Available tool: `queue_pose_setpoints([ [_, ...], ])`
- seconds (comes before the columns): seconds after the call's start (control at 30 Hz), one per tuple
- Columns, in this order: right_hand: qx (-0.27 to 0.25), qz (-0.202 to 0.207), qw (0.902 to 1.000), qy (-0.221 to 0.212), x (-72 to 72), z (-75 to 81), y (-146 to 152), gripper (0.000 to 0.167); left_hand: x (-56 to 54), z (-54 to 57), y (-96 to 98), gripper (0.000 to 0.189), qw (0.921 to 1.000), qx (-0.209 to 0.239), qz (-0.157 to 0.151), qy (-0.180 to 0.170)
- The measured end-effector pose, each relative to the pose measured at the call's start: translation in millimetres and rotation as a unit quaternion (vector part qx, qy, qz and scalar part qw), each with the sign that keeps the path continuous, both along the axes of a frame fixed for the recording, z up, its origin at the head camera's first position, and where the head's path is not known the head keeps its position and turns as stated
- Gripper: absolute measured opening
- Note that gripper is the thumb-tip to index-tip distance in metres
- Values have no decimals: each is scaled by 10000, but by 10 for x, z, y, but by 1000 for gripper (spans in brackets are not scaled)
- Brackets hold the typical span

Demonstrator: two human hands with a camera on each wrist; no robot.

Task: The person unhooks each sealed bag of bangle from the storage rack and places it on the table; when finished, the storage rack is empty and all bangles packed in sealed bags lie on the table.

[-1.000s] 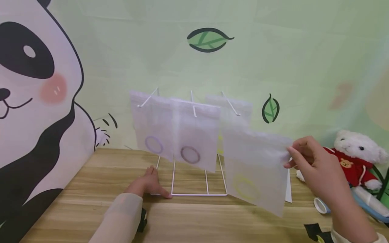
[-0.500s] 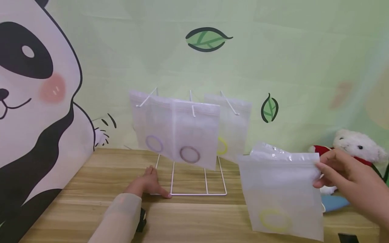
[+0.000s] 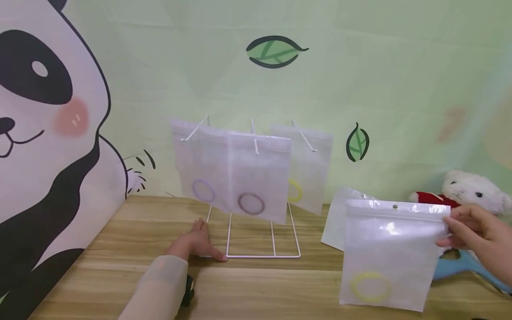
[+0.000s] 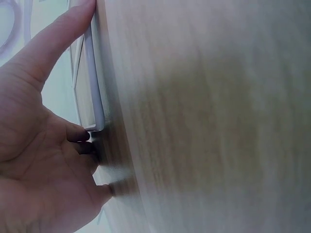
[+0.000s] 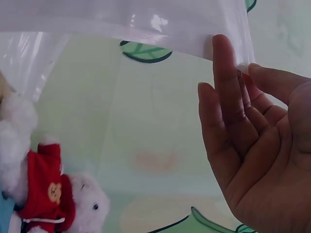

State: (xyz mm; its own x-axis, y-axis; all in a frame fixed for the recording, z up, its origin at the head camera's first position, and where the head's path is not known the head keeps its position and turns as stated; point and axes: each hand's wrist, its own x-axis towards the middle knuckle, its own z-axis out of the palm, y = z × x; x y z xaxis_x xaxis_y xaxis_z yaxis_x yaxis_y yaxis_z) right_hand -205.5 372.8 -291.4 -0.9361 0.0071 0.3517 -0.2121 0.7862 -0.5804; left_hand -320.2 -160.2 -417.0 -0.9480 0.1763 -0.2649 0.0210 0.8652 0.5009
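Note:
My right hand [image 3: 478, 233] pinches the top right corner of a frosted zip bag [image 3: 394, 249], which hangs upright with a yellow ring [image 3: 371, 286] inside near its bottom. In the right wrist view, thumb and fingers meet at the bag's edge [image 5: 194, 29]. My left hand [image 3: 200, 240] is spread low at the front left corner of a white wire rack [image 3: 264, 256], its thumb pressing the base wire [image 4: 95, 82]. From the rack's hooks hang similar bags: one with a purple ring [image 3: 203, 190], one with a brown ring [image 3: 251, 203], and one with a yellow ring [image 3: 295, 190].
Another white bag [image 3: 335, 224] lies on the wooden table [image 3: 256, 293], partly behind the held one. At the right are a plush bear in red [image 3: 472, 189] and a blue object [image 3: 460, 264]. A printed panda and leaf backdrop [image 3: 400, 66] stands behind.
My right hand has carried its bag right and down, away from the rack, and the bag now faces the head camera. The left hand stays on the rack base.

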Motion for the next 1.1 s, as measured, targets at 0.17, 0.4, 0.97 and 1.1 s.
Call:
queue_pose_setpoints([
  [0.17,-366,-7,9992,144,-48,-94,161,17,16,17,0,131,10000,-32,20,43],
  [0.4,-545,-97,9985,17,-119,-203,291,15,-58,-101,-43,139,10000,-37,8,34],
  [0.97,-182,-471,9814,-1852,-349,-482,475,43,32,32,14,130,9998,-134,42,125],
  [1.1,-166,-435,9805,-1911,-370,-539,488,59,18,21,9,130,9998,-126,35,120],
])
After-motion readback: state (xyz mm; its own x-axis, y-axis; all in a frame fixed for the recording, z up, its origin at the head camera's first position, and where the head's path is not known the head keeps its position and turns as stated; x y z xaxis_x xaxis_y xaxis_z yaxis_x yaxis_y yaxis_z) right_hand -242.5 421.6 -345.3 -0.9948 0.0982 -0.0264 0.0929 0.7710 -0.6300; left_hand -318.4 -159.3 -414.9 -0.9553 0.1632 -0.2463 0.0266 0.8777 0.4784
